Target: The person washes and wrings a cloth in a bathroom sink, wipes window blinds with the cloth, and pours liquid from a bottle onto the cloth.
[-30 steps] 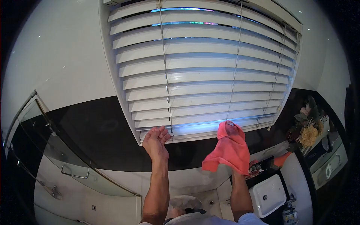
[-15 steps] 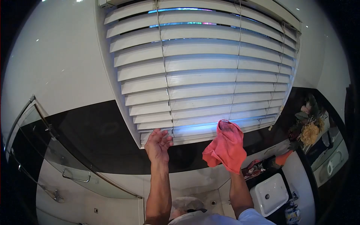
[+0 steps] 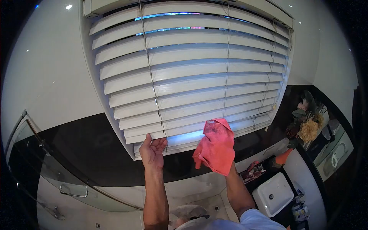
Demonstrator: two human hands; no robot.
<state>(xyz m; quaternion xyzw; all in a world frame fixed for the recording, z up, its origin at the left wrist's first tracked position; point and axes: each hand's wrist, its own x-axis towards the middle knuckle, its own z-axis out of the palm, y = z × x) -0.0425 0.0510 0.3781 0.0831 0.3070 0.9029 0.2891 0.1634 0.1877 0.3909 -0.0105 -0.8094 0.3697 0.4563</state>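
White slatted blinds cover a window in front of me. My left hand is palm up at the lower left of the blinds, its thumb and fingers round the edge of a low slat. A pink cloth drapes over my right hand, which is mostly hidden beneath it. The cloth's top touches or nearly touches the lower slats, right of my left hand. Bluish light shows on the slats between the two hands.
A glass shower door with a metal handle stands at the left. On the right are a white sink, bottles and artificial flowers. Thin cords hang down across the blinds.
The view has shifted, so the blinds appear further left. My left hand's fingers have closed on a low slat. The cloth in my right hand has moved closer to my left hand.
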